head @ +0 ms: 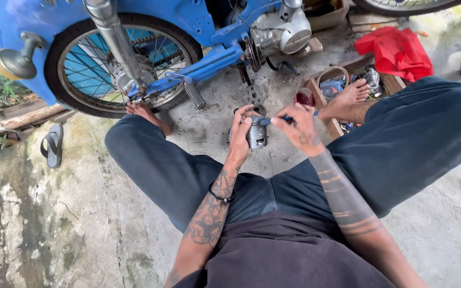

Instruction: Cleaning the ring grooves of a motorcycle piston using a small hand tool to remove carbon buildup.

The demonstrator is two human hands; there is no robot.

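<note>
I sit on a concrete floor with my legs spread, facing a blue motorcycle [198, 32]. My left hand [241, 130] grips a small grey metal cylinder, a piston-like engine part [257, 134], held upright between my knees. My right hand [300, 128] pinches a thin blue-handled tool [286, 119] whose tip rests on the top of that part. Both hands are close together, above the floor. A black band sits on my left wrist.
The motorcycle's rear wheel [121, 58], chrome exhaust [116, 40] and engine [281, 29] stand just ahead. A wooden box of parts [348, 80] lies by my right foot, a red cloth [398, 50] behind it. A black sandal [53, 145] lies at left.
</note>
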